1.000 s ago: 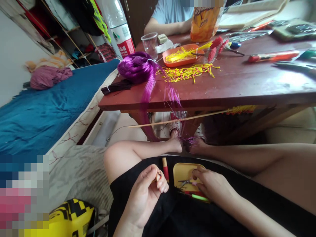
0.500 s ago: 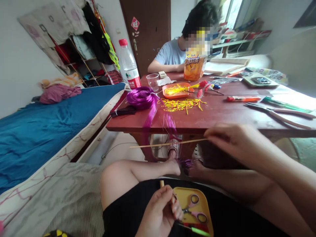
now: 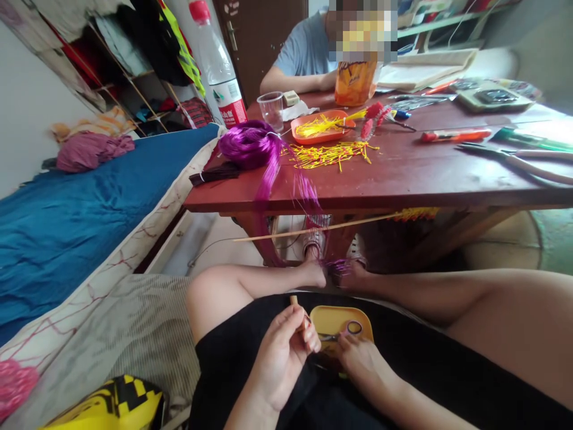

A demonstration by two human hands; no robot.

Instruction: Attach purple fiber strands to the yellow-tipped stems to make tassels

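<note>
My left hand [image 3: 289, 337] is closed round a short light-wood rod [image 3: 293, 300], whose end pokes out above the thumb. Beside it, my right hand [image 3: 364, 363] reaches into a yellow tray [image 3: 366, 312] on my lap. Its fingers close on the pink-handled scissors [image 3: 354, 328]; one handle loop shows, the other is hidden. A thin wooden stick [image 3: 308, 230] spans the space before the table edge, with a yellow-and-red cluster [image 3: 416, 213] at its right end; what supports it I cannot tell. Purple strands [image 3: 308, 191] hang down past it from a purple coil [image 3: 248, 143].
On the red-brown table [image 3: 380, 185] are yellow stamen-like strands [image 3: 331, 155], an orange dish [image 3: 299, 132], a plastic cup [image 3: 271, 110], a bottle [image 3: 224, 83], pliers [image 3: 514, 156] and a red-orange pen-like tool [image 3: 456, 136]. A person in a blue shirt [image 3: 304, 51] sits opposite.
My right hand has let go of the thin stick and come down to the scissors in the tray. The left hand keeps its hold on the rod. The view has tipped downward.
</note>
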